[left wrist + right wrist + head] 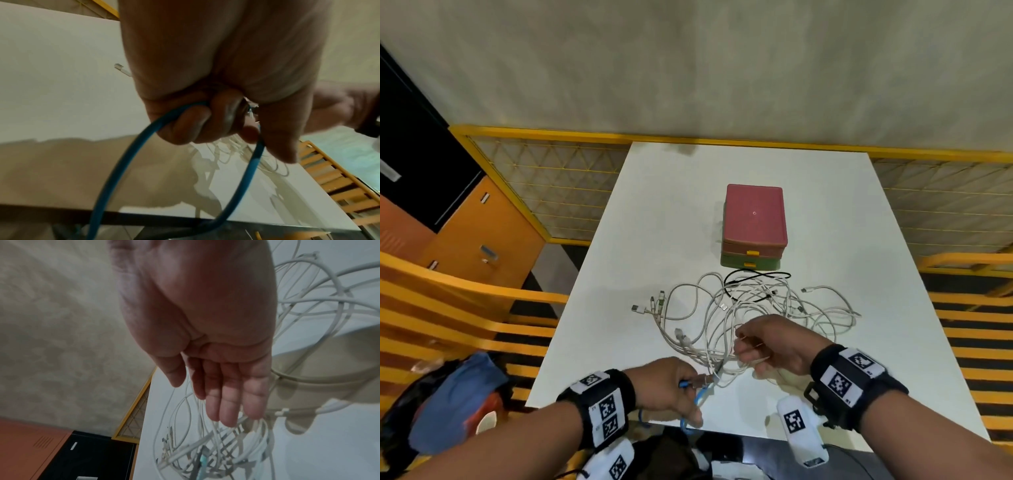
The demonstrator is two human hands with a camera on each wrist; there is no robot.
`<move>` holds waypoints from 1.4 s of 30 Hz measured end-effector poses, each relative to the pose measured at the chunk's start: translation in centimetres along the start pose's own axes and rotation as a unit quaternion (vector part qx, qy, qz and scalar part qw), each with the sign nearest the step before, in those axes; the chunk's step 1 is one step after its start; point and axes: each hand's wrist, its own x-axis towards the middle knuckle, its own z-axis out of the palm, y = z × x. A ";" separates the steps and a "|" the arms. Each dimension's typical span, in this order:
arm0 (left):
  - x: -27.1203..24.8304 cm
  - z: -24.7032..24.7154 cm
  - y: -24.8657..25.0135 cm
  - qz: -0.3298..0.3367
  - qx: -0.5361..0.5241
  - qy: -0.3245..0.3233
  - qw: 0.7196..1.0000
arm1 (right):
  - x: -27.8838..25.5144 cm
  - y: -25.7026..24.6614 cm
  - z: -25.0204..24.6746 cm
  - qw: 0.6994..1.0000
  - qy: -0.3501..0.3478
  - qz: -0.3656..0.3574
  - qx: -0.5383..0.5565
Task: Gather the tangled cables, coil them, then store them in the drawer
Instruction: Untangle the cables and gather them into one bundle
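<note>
While the left hand (671, 385) sits at the near edge of the white rectangular table (859, 212), its fingers are curled tight round a blue round-section cable (127, 155). That cable loops down past the table edge and back up to the hand; its clear plug end pokes out toward the pile.

Right hand (774, 346): over the near right part of the pile. Wrist view shows the fingers (228, 402) straight and held side by side, pointing down into the strands. Head view shows a few thin white strands lying against the fingers. Whether any strand is actually pinched: cannot tell.

Tangle of white and grey charging cables (722, 315): loose on the table, centre, between the hands and the box. Several plug ends fan out at its left side. One white end trails out at the far right.

Thin black cable (753, 284): looped on the far side of the tangle, overlapping the white strands.

Small stacked plastic drawer box with a pink top and green base (755, 222): beyond the tangle, toward the far side of the table. Both drawers closed, yellow pull tabs facing near.

Both wrists carry black bands with black-and-white square markers (840, 382).

Yellow mesh railing (544, 178): along the far and left sides of the table.
</note>
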 end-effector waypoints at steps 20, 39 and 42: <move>-2.2 -0.8 2.6 -0.028 -0.237 0.238 0.942 | -2.5 -0.5 3.0 0.994 -0.103 0.005 -0.036; 0.0 -2.2 2.8 0.021 -0.152 0.252 0.955 | -4.3 0.9 -0.4 0.992 -0.113 0.024 -0.050; 1.0 -3.9 2.7 -0.087 -0.292 0.290 0.907 | -4.2 1.2 -0.4 0.993 -0.103 0.022 -0.050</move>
